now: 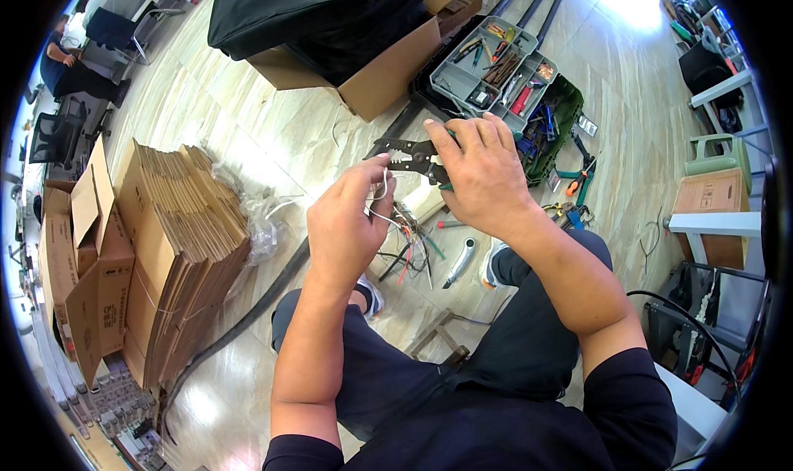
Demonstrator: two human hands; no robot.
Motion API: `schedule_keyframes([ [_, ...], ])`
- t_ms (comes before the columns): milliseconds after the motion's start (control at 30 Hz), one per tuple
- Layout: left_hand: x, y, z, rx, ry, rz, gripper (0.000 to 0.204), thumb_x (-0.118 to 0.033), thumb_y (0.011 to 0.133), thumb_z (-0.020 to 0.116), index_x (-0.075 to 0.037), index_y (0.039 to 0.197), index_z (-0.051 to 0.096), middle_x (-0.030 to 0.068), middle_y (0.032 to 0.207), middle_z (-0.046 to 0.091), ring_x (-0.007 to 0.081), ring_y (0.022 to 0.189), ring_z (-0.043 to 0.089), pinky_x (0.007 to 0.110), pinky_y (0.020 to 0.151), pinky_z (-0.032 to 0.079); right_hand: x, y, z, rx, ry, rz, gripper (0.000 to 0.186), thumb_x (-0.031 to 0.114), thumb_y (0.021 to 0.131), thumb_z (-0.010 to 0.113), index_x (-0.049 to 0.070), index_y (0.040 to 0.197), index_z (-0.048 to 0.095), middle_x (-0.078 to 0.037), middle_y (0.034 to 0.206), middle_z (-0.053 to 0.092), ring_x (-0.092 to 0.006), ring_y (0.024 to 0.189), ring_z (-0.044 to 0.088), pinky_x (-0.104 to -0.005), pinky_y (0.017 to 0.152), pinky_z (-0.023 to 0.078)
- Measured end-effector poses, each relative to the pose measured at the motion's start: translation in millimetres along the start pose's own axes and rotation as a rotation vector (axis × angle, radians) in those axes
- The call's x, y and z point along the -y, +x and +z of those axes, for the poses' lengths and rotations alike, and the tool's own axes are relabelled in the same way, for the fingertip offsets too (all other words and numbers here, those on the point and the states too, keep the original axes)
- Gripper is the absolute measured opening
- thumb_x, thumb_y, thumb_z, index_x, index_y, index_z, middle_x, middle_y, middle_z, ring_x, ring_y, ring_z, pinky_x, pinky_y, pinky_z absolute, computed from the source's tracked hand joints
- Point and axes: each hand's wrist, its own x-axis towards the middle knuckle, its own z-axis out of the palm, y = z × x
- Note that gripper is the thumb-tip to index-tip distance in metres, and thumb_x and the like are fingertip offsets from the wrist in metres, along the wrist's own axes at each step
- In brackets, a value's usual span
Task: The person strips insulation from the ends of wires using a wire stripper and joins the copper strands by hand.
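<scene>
In my right hand (489, 174) is a pair of wire strippers (420, 151) with black jaws and green handles; the fingers are wrapped round the handles. The jaws point left and stand apart, close to the fingertips of my left hand (349, 215). That hand pinches a thin white wire (382, 195), which loops down below the fingers. Whether the wire lies between the jaws, I cannot tell. Under my hands, a tangle of coloured wires (405, 241) lies on the floor, by a white and grey handle-shaped piece (460, 262).
A toolbox (439, 76) with a tray of small tools stands ahead, pliers (583, 176) beside it. Black bags (289, 13) rest in a cardboard box (388, 71). Flattened cartons (178, 256) stand at left, shelving (714, 223) at right. Another person (62, 62) sits far left.
</scene>
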Motion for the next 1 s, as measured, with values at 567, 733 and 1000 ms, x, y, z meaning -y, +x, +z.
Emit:
schedule_keyframes([
  [567,-5.0,2.1,-2.7,0.057,0.013,-0.030,0.015,-0.007,0.081,0.071,-0.006,0.091,0.060,0.0065,0.105,0.071,0.0193,0.074,0.069,0.029,0.062,0.053,-5.7,-1.8,0.0,0.024,0.012,-0.018,0.049,0.007,0.076,0.057,0.002,0.124,0.054,-0.014,0.109,0.056,-0.0300,0.106,0.051,-0.0475,0.105,0.031],
  [733,5.5,-2.8,-3.1,-0.143,-0.515,-0.404,0.015,-0.016,0.093,0.064,-0.003,0.097,0.059,0.0038,0.082,0.064,0.0035,0.053,0.048,0.019,0.047,0.037,-4.4,-5.1,-0.6,0.066,0.157,0.050,0.062,0.013,0.067,0.068,0.003,0.126,0.052,-0.014,0.112,0.055,-0.0319,0.107,0.051,-0.0454,0.102,0.034],
  [1000,-6.4,1.9,-5.2,-0.081,-1.253,-0.865,0.017,-0.021,0.095,0.061,-0.007,0.102,0.057,0.0019,0.069,0.057,0.0035,0.041,0.038,0.018,0.035,0.027,3.0,-5.5,-1.9,0.117,0.455,0.050,0.072,0.013,0.062,0.073,0.005,0.129,0.049,-0.015,0.114,0.054,-0.0349,0.107,0.052,-0.0419,0.094,0.041],
])
